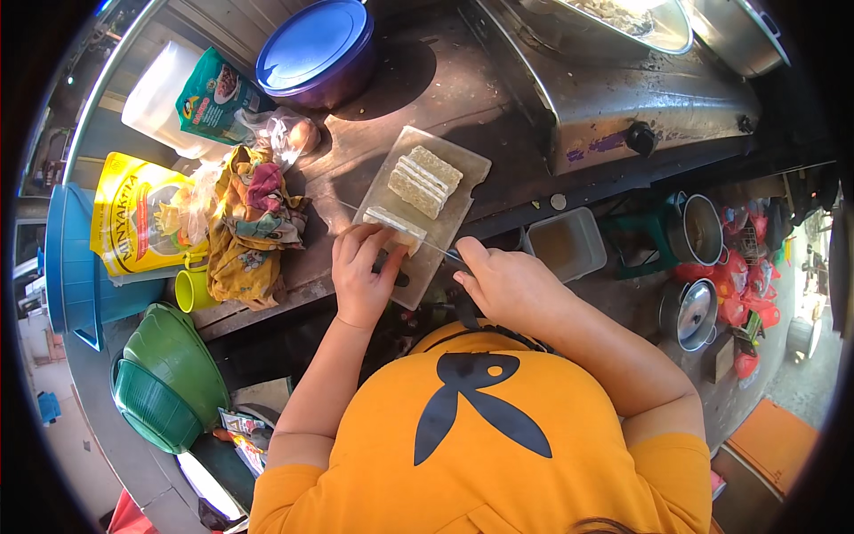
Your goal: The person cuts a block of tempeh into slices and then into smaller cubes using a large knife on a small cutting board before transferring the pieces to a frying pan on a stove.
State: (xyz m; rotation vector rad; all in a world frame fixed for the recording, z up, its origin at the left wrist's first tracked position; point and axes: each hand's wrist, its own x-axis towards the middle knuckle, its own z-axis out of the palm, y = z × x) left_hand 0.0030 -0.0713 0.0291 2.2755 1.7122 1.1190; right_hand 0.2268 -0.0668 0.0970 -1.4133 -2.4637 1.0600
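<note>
A pale rectangular cutting board [460, 193] with a handle hole lies at a slant near the counter's front edge. My left hand [365, 270] steadies a piece of what looks like tempeh [400, 223] on the board's near half, fingertips against its near side. In my right hand [514, 277] is a knife [437, 249]; its dark handle is mostly covered by my fingers. The thin blade runs along the piece under my left fingers, and how deep it sits cannot be made out. Farther up the board, several tempeh slices [425, 180] lean together in a row.
A gas stove [600, 127] stands at the back right, with a pan [674, 30] on top. Left of the board lie a patterned cloth [257, 227], a yellow oil pouch [137, 213] and a blue-lidded bowl [317, 47]. A plastic tub [584, 243] sits below the counter edge.
</note>
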